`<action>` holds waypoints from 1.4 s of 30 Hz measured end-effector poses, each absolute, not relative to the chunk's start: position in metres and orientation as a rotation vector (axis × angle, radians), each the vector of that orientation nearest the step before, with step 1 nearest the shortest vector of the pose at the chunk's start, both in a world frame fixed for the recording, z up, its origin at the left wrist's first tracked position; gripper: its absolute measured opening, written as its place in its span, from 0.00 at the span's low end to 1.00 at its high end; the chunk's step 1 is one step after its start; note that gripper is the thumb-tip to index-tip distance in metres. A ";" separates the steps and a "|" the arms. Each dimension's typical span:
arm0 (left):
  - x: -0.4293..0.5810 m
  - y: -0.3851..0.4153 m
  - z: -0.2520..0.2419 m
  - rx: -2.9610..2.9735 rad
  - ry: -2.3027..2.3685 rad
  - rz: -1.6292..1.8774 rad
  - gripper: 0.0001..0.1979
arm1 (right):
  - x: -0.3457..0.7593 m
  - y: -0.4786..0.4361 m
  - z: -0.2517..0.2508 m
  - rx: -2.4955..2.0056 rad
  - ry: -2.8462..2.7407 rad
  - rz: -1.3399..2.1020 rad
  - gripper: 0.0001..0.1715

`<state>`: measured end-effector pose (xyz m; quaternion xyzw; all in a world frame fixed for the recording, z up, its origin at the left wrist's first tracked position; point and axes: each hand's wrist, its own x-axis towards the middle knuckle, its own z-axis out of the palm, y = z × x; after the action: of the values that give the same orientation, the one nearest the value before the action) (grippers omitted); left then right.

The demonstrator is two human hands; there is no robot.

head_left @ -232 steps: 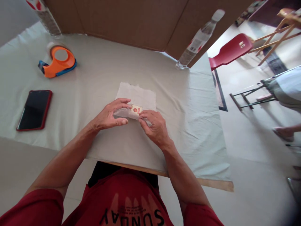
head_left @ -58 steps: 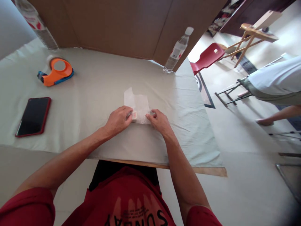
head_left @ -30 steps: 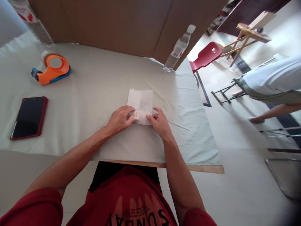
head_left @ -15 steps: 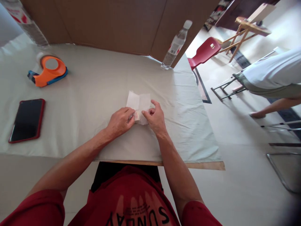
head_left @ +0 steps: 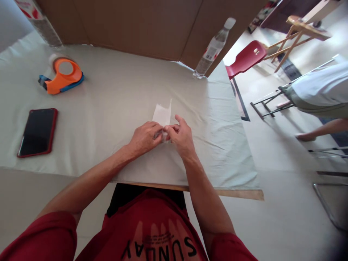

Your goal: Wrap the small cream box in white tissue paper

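Note:
A thin white paper [head_left: 162, 114] stands out beyond my fingers near the middle of the cloth-covered table, its right edge folded up. My left hand [head_left: 146, 137] is closed at its lower left, on a small pale bundle [head_left: 164, 136] that my fingers largely hide. From the right, my right hand [head_left: 181, 137] pinches the paper against the bundle with thumb and fingers, the index finger raised. The fingertips of both hands meet there. What lies inside the bundle cannot be made out.
An orange tape dispenser [head_left: 63, 76] and a dark phone [head_left: 38, 132] lie at the left. Two bottles, one at the right [head_left: 213, 50], stand by a brown cardboard panel [head_left: 136, 27]. A person in a white shirt [head_left: 323, 85] is beyond the table's right edge, near a red chair [head_left: 247, 58].
The right part of the paper, flat before, is now folded inward over the bundle. My right hand's fingertips have come up to my left hand's. The camera view has shifted slightly.

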<state>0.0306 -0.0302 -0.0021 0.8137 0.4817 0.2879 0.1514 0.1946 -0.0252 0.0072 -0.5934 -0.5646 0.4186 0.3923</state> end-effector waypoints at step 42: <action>0.037 -0.019 -0.003 1.967 1.481 0.723 0.16 | 0.222 -0.014 -0.010 -1.207 -1.860 0.521 0.29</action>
<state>0.0369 -0.0194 -0.0034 0.7351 0.5533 0.2702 0.2837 0.2219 -0.0140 -0.0099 -0.4812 -0.7416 0.2078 0.4186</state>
